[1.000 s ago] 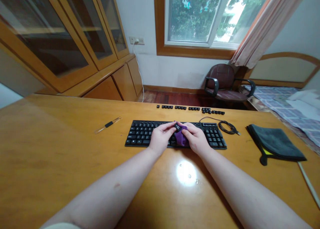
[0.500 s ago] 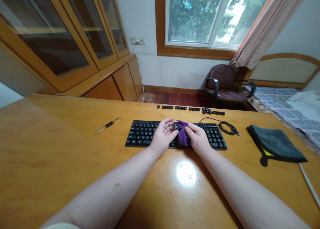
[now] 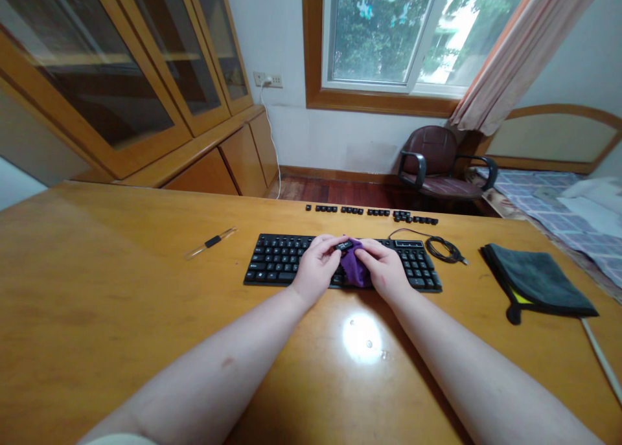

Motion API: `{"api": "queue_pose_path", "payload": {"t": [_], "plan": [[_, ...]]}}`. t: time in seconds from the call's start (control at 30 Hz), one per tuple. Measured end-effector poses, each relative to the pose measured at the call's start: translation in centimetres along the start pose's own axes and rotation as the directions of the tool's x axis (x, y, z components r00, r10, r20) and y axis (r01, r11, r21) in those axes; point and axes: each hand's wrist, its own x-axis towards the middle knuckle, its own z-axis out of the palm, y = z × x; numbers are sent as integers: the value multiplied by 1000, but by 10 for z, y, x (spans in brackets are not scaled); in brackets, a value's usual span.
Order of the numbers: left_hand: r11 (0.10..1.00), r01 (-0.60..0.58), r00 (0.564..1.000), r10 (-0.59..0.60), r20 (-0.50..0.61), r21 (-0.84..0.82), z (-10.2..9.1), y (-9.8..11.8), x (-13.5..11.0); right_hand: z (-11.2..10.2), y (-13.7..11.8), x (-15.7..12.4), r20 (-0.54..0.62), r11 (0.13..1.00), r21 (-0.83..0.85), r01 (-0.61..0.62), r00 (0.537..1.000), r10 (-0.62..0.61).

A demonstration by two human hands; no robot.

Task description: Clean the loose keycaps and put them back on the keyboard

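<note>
Keycap point(image 3: 343, 245) in left hand point(image 3: 315, 269), against purple cloth point(image 3: 356, 271)

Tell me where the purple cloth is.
In the head view, the purple cloth is just right of centre, between the left hand and right hand, over the keyboard.

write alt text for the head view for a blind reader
A person's left hand holds a black keycap against a purple cloth in the right hand, over a black keyboard on a wooden desk. Loose keycaps line the desk's far edge.
</note>
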Motion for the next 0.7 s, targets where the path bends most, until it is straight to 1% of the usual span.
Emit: {"api": "queue_pose_path", "payload": {"t": [0.13, 0.2, 0.23, 0.3, 0.37, 0.43, 0.5, 0.57, 0.63, 0.7], "plan": [[978, 104, 991, -118, -64, -182, 3, -8, 0, 0, 0, -1, 18, 1000, 3, -2, 1000, 2], [969, 130, 987, -148, -71, -211, 3, -10, 1, -1, -1, -1, 43, 1000, 13, -5, 999, 4], [974, 119, 988, -136, -76, -195, 2, -9, 2, -1, -1, -1, 54, 1000, 17, -8, 999, 7], [990, 63, 993, -75, -89, -129, 0, -7, 3, -1, -3, -1, 48, 1000, 21, -18, 999, 17], [998, 8, 995, -14, -95, -65, -2, -4, 3, -1, -3, -1, 5, 999, 29, -26, 1000, 25], [999, 2, 998, -6, -66, -54, -2, -2, 3, -2, -3, 0, -23, 999, 47, -25, 999, 26], [992, 46, 998, -50, -26, -118, -1, -2, 3, -2, -1, 0, -8, 997, 70, -15, 1000, 15], [965, 119, 993, -122, 4, -235, 1, -3, 3, -2, 0, -1, 35, 996, 92, -3, 999, 0], [923, 179, 983, -186, 13, -340, 2, -5, 3, -2, 0, -1, 79, 995, 104, 2, 997, -11], [903, 208, 975, -221, 7, -377, 3, -6, 4, -2, 0, -1, 110, 994, 109, 6, 994, -18]]}}
